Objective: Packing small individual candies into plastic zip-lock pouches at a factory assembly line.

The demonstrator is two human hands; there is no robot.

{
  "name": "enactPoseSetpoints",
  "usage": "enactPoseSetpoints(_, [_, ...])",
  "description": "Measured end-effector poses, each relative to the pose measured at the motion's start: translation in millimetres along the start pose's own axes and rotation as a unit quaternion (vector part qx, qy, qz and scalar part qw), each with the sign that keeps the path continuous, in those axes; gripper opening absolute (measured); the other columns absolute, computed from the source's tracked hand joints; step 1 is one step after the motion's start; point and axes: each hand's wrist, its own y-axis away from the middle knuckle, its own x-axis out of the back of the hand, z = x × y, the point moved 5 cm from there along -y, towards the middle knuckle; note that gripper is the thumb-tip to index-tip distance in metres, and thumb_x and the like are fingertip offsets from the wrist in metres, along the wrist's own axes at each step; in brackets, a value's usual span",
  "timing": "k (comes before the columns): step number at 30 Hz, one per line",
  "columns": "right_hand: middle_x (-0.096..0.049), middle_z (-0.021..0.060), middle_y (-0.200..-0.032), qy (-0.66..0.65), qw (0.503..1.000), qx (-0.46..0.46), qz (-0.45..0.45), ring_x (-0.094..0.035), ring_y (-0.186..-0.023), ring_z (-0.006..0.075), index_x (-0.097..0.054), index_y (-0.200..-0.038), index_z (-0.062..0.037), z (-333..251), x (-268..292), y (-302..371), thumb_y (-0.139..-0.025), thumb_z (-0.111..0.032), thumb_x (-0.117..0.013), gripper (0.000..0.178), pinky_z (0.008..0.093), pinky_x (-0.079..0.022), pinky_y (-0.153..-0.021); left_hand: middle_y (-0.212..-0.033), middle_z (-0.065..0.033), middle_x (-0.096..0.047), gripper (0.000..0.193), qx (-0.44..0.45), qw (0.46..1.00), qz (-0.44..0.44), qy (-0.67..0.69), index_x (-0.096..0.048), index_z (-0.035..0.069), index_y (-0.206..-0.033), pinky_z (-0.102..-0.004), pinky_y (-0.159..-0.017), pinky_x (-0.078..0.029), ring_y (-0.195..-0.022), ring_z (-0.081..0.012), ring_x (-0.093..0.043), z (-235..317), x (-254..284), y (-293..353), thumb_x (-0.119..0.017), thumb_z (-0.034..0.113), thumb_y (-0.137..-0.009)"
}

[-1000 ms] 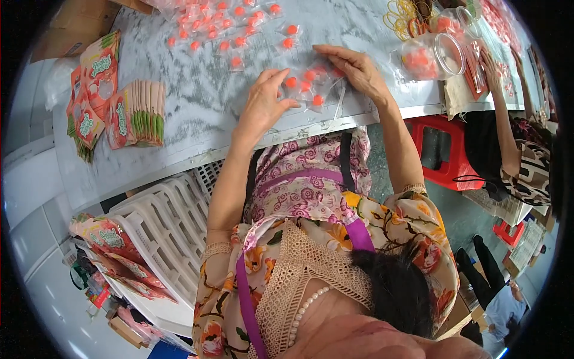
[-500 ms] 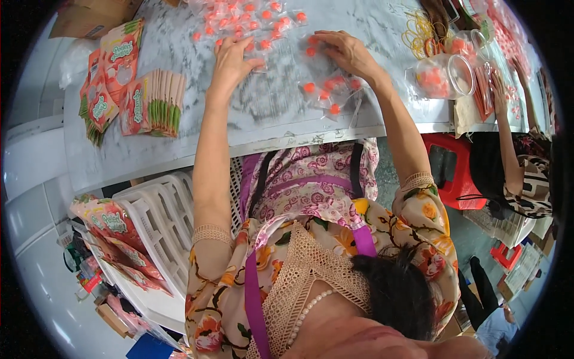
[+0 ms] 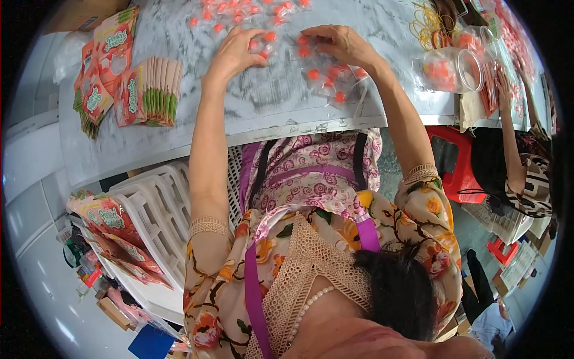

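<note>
My left hand (image 3: 234, 55) is over the table with thumb and fingers curved round a small clear packet of red candies (image 3: 269, 37). Facing it, my right hand (image 3: 345, 46) has its fingers reaching left over another clear packet of red candies (image 3: 304, 40), its thumb close to the packet's edge. The two packets lie a short gap apart. Just below my right hand is a small group of similar candy packets (image 3: 329, 82). Beyond my left hand spreads a loose pile of them (image 3: 239, 11).
Printed red pouches (image 3: 149, 93) stand stacked at the left of the table (image 3: 239, 122). A clear jar (image 3: 470, 70) lies at the right beside yellow rubber bands (image 3: 427, 27). Another person's hand (image 3: 503, 87) works farther right. White plastic crates (image 3: 158, 203) stand below left.
Both hands have moved slightly closer together. The packet by my right hand has shifted left with it. My left hand now has a packet between its thumb and fingers.
</note>
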Motion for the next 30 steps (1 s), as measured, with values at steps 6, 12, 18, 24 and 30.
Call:
enactPoseSetpoints(6, [-0.067, 0.0137, -0.098, -0.048, 0.985, -0.032, 0.164, -0.063, -0.087, 0.0338, -0.068, -0.094, -0.0011, -0.1, 37.2, -30.3, -0.08, -0.006, -0.06, 0.017, 0.0355, -0.051, -0.077, -0.107, -0.0106, -0.055, 0.075, 0.005, 1.0, 0.02, 0.021, -0.057, 0.014, -0.128, -0.0357, -0.087, -0.047, -0.1, -0.0264, -0.056, 2.3, 0.4, 10.2, -0.087, 0.021, -0.06])
enactPoseSetpoints(12, [-0.068, 0.0166, -0.094, 0.138, 0.981, 0.083, 0.105, -0.064, -0.086, 0.0362, -0.067, -0.097, -0.0033, 57.5, 14.2, -56.3, -0.086, -0.019, -0.058, 0.021, 0.0432, -0.05, -0.079, -0.108, -0.0122, -0.055, 0.075, 0.004, 0.999, 0.008, 0.037, -0.056, 0.009, -0.128, -0.0363, -0.091, -0.046, -0.102, -0.0276, -0.056, 14.3, -6.3, 15.5, -0.085, 0.02, -0.06])
enactPoseSetpoints(18, [-0.068, 0.0175, -0.094, 0.12, 0.98, 0.051, 0.149, -0.063, -0.089, 0.0371, -0.066, -0.099, -0.0034, 36.1, 11.5, -53.4, -0.086, -0.016, -0.057, 0.021, 0.0432, -0.05, -0.077, -0.109, -0.0139, -0.054, 0.075, -0.003, 0.998, 0.038, 0.054, -0.056, 0.009, -0.128, -0.0372, -0.09, -0.047, -0.102, -0.0286, -0.056, 27.2, -9.7, 17.4, -0.086, 0.017, -0.06])
enactPoseSetpoints(24, [-0.067, 0.011, -0.106, 0.186, 0.979, 0.076, 0.036, -0.063, -0.1, 0.0279, -0.066, -0.112, -0.0081, 18.5, 16.1, -27.8, -0.08, -0.001, -0.058, 0.034, 0.0357, -0.051, -0.084, -0.11, -0.0159, -0.054, 0.073, 0.006, 0.997, 0.035, 0.072, -0.055, 0.007, -0.128, -0.0387, -0.091, -0.047, -0.103, -0.0313, -0.056, 50.9, -19.7, 22.0, -0.084, 0.013, -0.061])
enactPoseSetpoints(30, [-0.067, 0.0117, -0.107, 0.152, 0.983, 0.085, 0.053, -0.061, -0.102, 0.0303, -0.067, -0.108, -0.0064, -2.5, 26.7, 17.2, -0.077, 0.003, -0.056, 0.034, 0.0375, -0.05, -0.089, -0.106, -0.0146, -0.054, 0.07, -0.006, 0.994, 0.035, 0.107, -0.055, 0.007, -0.129, -0.0387, -0.09, -0.046, -0.099, -0.0301, -0.056, 77.3, -41.5, 14.3, -0.083, 0.012, -0.064])
